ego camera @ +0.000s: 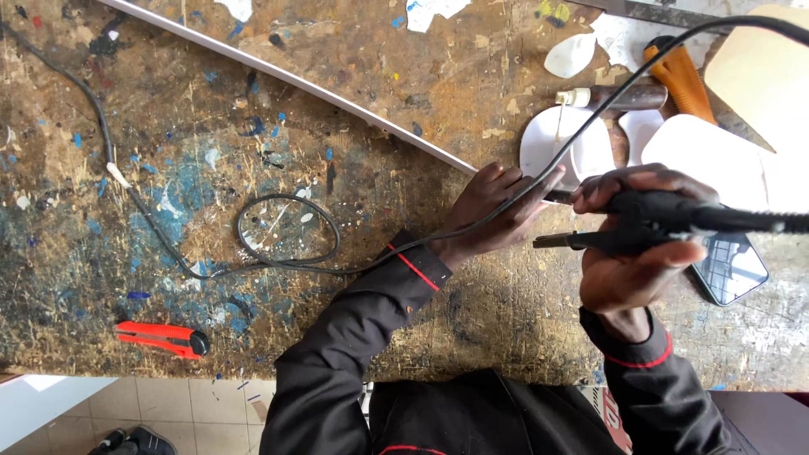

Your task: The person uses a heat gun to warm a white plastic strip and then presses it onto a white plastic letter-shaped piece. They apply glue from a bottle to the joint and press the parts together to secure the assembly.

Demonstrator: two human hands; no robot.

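Right hand [628, 261] gripped black corded tool [666, 221]; left hand [493, 215] pressed flat, pinning cord [278, 253]. Risk: tip near fingers, could burn.

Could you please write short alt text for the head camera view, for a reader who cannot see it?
Seen from above, a person's right hand holds a black corded tool over a paint-stained wooden workbench, while the left hand rests on the bench touching the tool's black cable. A red utility knife lies near the bench's front edge.
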